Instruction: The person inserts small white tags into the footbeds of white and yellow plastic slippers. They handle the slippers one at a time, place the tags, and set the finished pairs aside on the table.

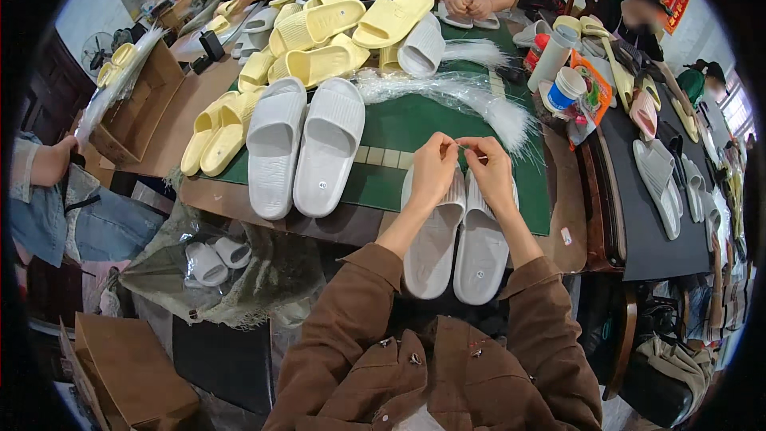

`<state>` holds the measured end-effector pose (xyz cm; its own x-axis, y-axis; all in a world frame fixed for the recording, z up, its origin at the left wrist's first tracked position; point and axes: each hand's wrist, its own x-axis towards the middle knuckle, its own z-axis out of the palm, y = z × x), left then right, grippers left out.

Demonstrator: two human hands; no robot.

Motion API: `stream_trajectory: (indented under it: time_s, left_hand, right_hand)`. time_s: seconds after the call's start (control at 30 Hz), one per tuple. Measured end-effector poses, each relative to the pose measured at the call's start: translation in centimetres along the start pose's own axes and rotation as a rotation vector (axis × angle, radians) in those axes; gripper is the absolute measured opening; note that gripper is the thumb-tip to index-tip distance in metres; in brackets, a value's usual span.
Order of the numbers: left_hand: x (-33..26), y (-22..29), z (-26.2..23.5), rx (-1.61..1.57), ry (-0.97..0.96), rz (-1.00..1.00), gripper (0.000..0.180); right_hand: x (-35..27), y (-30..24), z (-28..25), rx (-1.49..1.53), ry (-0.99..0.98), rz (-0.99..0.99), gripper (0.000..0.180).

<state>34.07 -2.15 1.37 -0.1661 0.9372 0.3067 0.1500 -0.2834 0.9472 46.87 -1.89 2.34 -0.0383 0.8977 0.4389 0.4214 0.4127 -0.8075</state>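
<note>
Nearest the camera, brown jacket sleeves [351, 327] lead up to both hands, which meet above a pair of grey slide sandals [456, 247] lying side by side, toes away, at the near edge of the green table mat [415, 124]. The left hand [435, 169] and the right hand [488, 172] are each pinched narrow, fingertips almost touching, on what looks like a thin clear plastic tie [467, 146] stretched between them just over the straps; it is too fine to make out fully. Such a strand seems light, limp and slippery, best gripped close to its ends between thumb and forefinger, while the sandals look like soft, springy foam, light enough to lift by the strap. Just to the left lies a second grey pair [305, 148], and beyond it a heap of pale yellow sandals [335, 28] spreads across the mat. A sheaf of clear plastic ties [471, 96] fans out to the right of the heap, near a white cup [565, 88]. Low on the left, a clear bag [231, 267] holds small white sandals beside a cardboard box [132, 375]. At the far side of the table another person's hands [469, 6] rest together, and further sandals lie on the dark table [662, 215] to the right.
</note>
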Motion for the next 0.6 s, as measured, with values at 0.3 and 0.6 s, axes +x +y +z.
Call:
stream_trajectory:
  time_s: [0.3, 0.6]
  left_hand:
    - [0.1, 0.0, -0.1, 0.066, 0.005, 0.049, 0.014]
    - [0.1, -0.7, 0.4, 0.082, 0.005, 0.054, 0.015]
  right_hand:
    - [-0.2, 0.2, 0.3, -0.007, 0.015, -0.016, 0.014]
    - [0.0, 0.3, 0.1, -0.001, -0.025, 0.073, 0.011]
